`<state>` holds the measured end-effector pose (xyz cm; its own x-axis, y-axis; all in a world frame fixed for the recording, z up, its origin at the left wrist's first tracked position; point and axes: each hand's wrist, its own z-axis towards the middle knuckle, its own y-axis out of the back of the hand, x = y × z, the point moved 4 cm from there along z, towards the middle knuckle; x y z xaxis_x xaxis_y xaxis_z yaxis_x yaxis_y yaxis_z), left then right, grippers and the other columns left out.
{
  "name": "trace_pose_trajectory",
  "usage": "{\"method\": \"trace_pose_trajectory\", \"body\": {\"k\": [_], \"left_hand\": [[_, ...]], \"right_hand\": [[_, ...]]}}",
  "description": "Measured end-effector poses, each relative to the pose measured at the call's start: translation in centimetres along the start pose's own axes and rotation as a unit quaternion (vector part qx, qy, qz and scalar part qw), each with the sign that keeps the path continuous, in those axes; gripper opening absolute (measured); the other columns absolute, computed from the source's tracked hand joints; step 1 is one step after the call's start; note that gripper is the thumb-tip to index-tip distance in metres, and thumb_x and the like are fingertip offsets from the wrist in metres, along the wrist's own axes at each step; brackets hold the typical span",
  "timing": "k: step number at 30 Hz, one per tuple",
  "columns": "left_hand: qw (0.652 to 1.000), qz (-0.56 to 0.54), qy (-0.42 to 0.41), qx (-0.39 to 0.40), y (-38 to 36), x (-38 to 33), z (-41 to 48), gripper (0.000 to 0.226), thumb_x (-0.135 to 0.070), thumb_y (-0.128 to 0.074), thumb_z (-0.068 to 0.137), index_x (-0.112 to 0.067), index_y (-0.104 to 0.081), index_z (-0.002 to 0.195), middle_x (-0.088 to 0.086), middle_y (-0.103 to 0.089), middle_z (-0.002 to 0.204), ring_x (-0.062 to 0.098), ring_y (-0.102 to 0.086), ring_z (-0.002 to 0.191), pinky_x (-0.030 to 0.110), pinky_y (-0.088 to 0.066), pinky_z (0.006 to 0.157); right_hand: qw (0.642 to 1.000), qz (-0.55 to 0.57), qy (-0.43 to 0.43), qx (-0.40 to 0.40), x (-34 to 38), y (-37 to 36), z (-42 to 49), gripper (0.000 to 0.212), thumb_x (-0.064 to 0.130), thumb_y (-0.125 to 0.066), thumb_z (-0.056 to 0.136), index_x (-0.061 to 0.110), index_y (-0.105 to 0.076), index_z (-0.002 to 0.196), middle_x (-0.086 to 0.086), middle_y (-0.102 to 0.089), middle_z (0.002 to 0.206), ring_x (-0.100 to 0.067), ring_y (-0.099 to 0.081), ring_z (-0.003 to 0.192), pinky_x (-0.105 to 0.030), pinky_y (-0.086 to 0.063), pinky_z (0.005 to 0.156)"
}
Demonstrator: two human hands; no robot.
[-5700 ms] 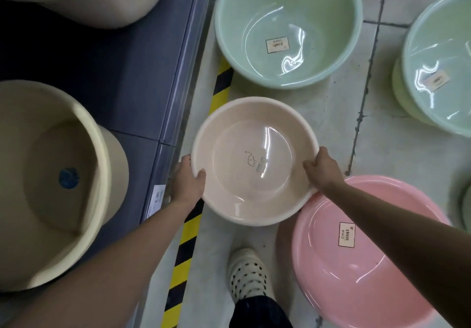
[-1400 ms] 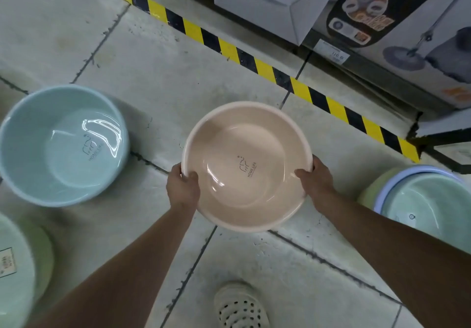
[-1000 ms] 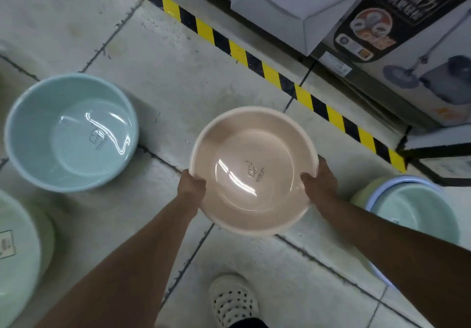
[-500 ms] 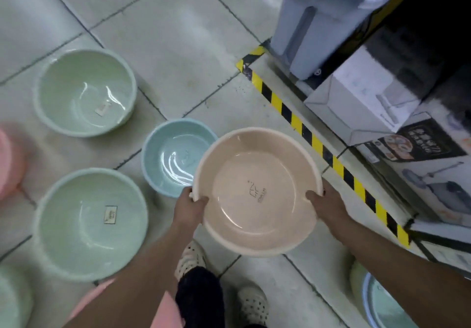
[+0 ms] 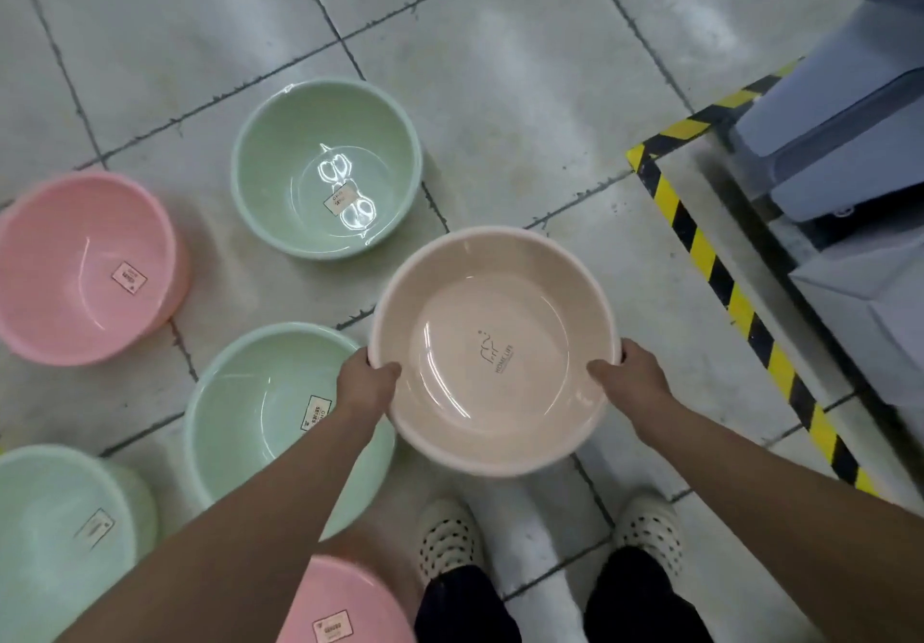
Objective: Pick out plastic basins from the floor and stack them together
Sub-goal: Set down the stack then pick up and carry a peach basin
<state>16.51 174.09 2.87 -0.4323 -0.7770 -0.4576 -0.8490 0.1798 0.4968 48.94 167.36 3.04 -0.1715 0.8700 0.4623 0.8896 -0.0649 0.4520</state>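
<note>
Beige basin [image 5: 492, 347] held level, mouth up, above floor [image 5: 500, 92]; left hand [image 5: 367, 380] and right hand [image 5: 630, 375] grip opposite rim edges, thumbs inside. Nearest green basin [image 5: 240, 422] lies on floor just left, partly under left forearm [image 5: 280, 502]; left hand nearer. Likely nesting target.

At 6 o'clock sit two cream perforated rubber clogs [image 5: 447, 537] under black trouser legs [image 5: 645, 597] cut off by the frame's edge. Bare forearms [image 5: 250, 517] enter from 7 and 5 o'clock, ending in the left hand [image 5: 367, 382] and right hand [image 5: 632, 377].
</note>
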Motion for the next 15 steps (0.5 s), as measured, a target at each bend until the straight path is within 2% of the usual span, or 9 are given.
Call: {"method": "trace_pose_trajectory", "body": {"k": [2,7,10,12,15], "left_hand": [[1.0,0.012,-0.003,-0.001,-0.7,0.5,1.6,0.023,-0.006,-0.058,0.085,-0.004,-0.063,0.107,0.016,-0.067,0.099,0.034,-0.064,0.093,0.038,-0.052,0.081],[0.999,0.033,-0.022,-0.01,-2.6,2.1,5.1,0.033,-0.014,-0.059,0.078,-0.002,-0.063,0.108,0.014,-0.066,0.096,0.034,-0.062,0.091,0.04,-0.052,0.082],[0.999,0.019,-0.014,-0.032,-4.5,3.9,6.6,0.022,-0.009,-0.058,0.082,-0.001,-0.063,0.103,0.013,-0.064,0.092,0.033,-0.061,0.086,0.038,-0.051,0.075],[0.999,0.006,-0.011,-0.045,-5.5,4.3,7.3,0.014,-0.009,-0.058,0.084,-0.005,-0.061,0.096,0.01,-0.062,0.085,0.031,-0.059,0.081,0.033,-0.046,0.069],[0.999,0.015,-0.017,-0.032,-6.8,5.4,8.4,0.011,-0.008,-0.058,0.083,-0.006,-0.061,0.093,0.008,-0.062,0.081,0.031,-0.059,0.079,0.032,-0.046,0.068]], "right_hand": [[1.0,-0.008,-0.01,0.001,-0.6,-1.1,1.6,0.026,0.013,-0.061,0.088,0.012,-0.062,0.114,-0.009,-0.064,0.1,-0.027,-0.06,0.088,-0.03,-0.045,0.073],[1.0,0.004,0.0,-0.017,-3.1,-3.6,5.2,0.012,0.011,-0.061,0.086,0.012,-0.066,0.096,-0.009,-0.067,0.091,-0.028,-0.063,0.085,-0.03,-0.048,0.07],[0.999,0.021,0.005,-0.043,-5.1,-4.8,6.9,0.012,0.015,-0.061,0.084,0.006,-0.067,0.089,-0.01,-0.067,0.083,-0.027,-0.062,0.078,-0.031,-0.049,0.066],[0.998,0.043,0.003,-0.051,-5.9,-5.3,8.1,0.01,0.015,-0.061,0.083,0.008,-0.068,0.086,-0.011,-0.068,0.083,-0.028,-0.062,0.077,-0.032,-0.05,0.068],[0.998,0.039,0.009,-0.046,-6.9,-5.6,9.7,0.007,0.014,-0.062,0.082,0.01,-0.067,0.085,-0.009,-0.068,0.082,-0.028,-0.064,0.079,-0.036,-0.053,0.07]]}}
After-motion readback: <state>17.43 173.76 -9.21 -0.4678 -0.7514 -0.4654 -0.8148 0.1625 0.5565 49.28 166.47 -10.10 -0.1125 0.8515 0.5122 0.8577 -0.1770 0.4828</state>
